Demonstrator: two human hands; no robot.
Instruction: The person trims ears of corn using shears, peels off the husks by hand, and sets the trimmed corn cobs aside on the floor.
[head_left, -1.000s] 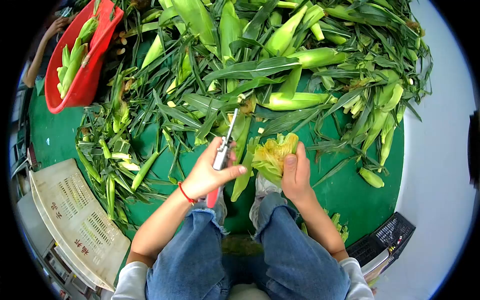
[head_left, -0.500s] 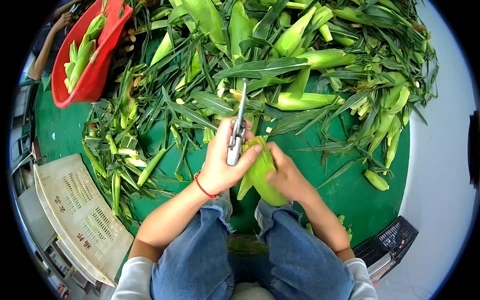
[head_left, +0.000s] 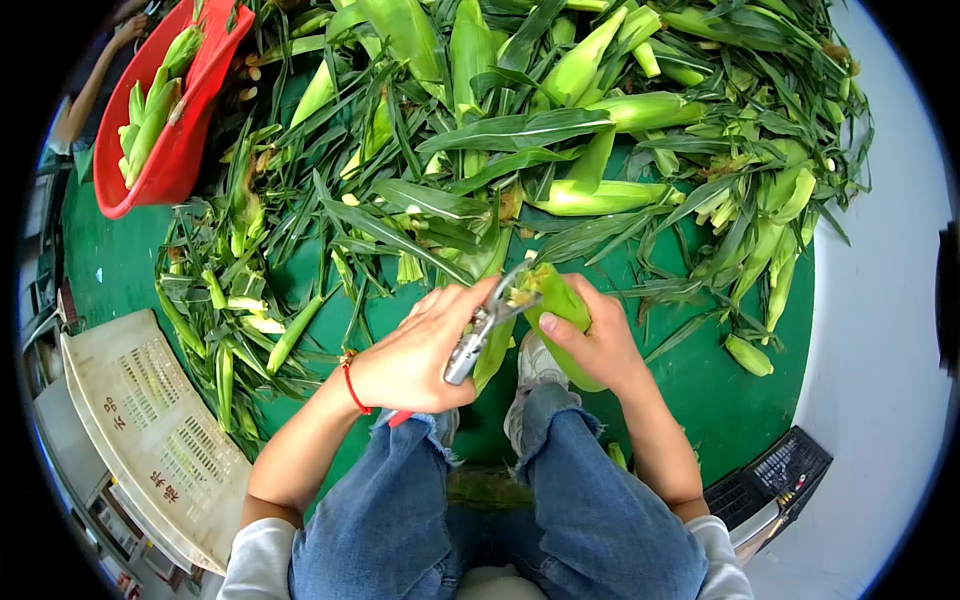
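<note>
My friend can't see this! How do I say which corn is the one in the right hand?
Start at the big leafy heap across the top, then go down towards the blue jeans. Just above them, the right hand grips the green corn. Unlike the ones lying in the heap, it has the left hand's metal cutter at its end.

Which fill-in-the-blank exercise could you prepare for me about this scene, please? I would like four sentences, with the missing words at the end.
1. The left hand holds a cutting tool, and the band around its wrist is ____ in colour.
2. The right hand holds a corn ear whose husk is ____ in colour.
3. The red tub is at the upper ____ of the picture.
4. The person's jeans are ____ in colour.

Missing words: red; green; left; blue.
</note>
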